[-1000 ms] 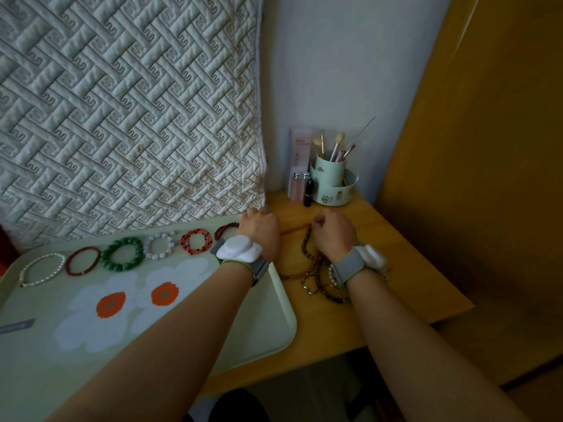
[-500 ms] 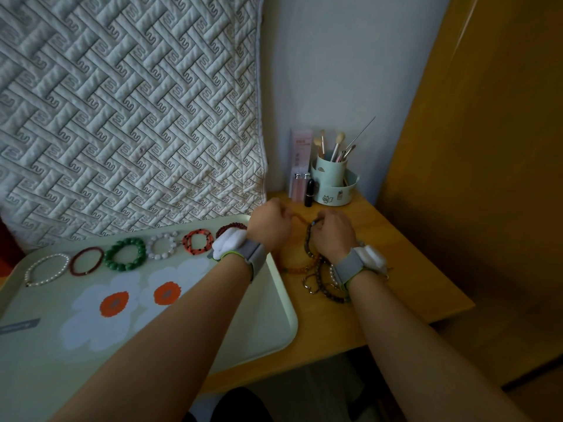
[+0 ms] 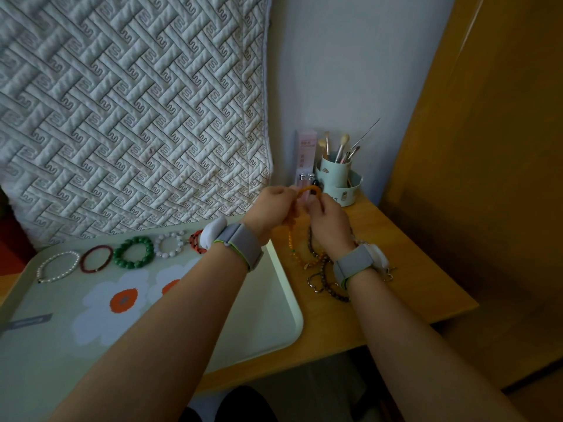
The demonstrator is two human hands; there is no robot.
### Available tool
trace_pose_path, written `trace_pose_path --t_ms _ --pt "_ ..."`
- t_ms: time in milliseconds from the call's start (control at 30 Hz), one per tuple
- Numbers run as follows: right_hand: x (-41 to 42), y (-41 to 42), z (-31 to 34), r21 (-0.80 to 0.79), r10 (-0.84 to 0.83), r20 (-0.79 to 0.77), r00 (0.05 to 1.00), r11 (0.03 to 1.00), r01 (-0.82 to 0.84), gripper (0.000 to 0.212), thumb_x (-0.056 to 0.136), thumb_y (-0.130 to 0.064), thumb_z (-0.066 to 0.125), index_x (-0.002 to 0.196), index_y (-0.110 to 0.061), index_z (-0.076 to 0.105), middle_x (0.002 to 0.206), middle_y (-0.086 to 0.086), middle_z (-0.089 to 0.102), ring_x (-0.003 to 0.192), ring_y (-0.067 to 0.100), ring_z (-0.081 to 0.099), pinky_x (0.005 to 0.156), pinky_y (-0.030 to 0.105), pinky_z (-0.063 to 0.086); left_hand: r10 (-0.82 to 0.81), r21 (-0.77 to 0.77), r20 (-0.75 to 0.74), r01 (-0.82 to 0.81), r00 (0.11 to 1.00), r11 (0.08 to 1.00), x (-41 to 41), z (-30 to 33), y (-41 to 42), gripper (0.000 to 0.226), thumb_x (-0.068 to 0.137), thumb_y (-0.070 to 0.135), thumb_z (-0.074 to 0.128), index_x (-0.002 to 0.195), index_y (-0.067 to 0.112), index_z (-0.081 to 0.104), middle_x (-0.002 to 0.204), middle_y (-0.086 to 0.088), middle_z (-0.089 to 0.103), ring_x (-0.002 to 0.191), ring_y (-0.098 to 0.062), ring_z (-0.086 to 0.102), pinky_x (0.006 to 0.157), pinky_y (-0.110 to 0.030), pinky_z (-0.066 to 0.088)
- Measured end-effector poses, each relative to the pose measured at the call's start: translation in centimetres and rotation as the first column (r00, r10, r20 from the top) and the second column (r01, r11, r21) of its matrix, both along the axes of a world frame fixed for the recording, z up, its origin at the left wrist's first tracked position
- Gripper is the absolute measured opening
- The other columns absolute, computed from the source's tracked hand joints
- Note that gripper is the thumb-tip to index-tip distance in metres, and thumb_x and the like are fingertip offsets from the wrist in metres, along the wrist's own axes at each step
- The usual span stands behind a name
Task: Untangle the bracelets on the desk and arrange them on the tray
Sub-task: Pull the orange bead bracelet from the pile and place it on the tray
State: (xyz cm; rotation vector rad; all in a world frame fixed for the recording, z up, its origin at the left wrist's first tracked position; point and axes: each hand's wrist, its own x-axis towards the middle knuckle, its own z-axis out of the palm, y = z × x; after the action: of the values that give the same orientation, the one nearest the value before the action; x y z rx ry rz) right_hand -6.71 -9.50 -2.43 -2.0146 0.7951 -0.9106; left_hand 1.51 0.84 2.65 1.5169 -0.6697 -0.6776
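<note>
The surface (image 3: pixel 380 303) carries a flowered tray (image 3: pixel 283 300) with five bracelets in a row (image 3: pixel 134 251) along its far edge. Above the brown tangle (image 3: pixel 323 269) beside the tray, the left hand (image 3: pixel 271 208) and right hand (image 3: pixel 327 220) each seem to pinch the raised amber bracelet (image 3: pixel 309 189), its lower end trailing onto the surface

Pink box (image 3: pixel 306 153) has print, too small to read.

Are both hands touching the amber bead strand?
Touching. The head view shows the left hand and the right hand each pinching the amber bead strand, which arches between their fingertips.
</note>
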Motion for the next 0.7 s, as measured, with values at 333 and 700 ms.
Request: trace_pose_path --t_ms 333,700 --pt "1.6 1.5 2.1 0.206 0.088 0.173 0.981 0.971 -0.123 0.028 0.101 -0.040 0.045 0.095 -0.017 0.060 0.077 0.009 0.067 0.060 0.018 0.060 0.058 0.035 0.049 -0.238 -0.107 -0.123 0.225 0.963 0.968 -0.1 1.8 2.9 0.036 0.106 0.030 0.043 0.084 0.010 0.064 0.063 -0.002 0.047 0.050 -0.013 0.042 0.046 -0.023 0.038" --pt "2.3 5.4 0.4 0.085 0.180 0.169 0.969 0.977 -0.197 0.057 0.090 -0.062 0.046 0.076 -0.008 0.055 0.060 -0.008 0.049 0.061 0.014 0.047 0.065 0.050 0.050 -0.085 -0.455 -0.290 -0.060 0.953 0.888 2.6 4.7 5.0 0.026 0.105 0.019 0.041 0.108 0.007 0.063 0.072 0.002 0.054 0.060 -0.009 0.051 0.056 -0.021 0.044"
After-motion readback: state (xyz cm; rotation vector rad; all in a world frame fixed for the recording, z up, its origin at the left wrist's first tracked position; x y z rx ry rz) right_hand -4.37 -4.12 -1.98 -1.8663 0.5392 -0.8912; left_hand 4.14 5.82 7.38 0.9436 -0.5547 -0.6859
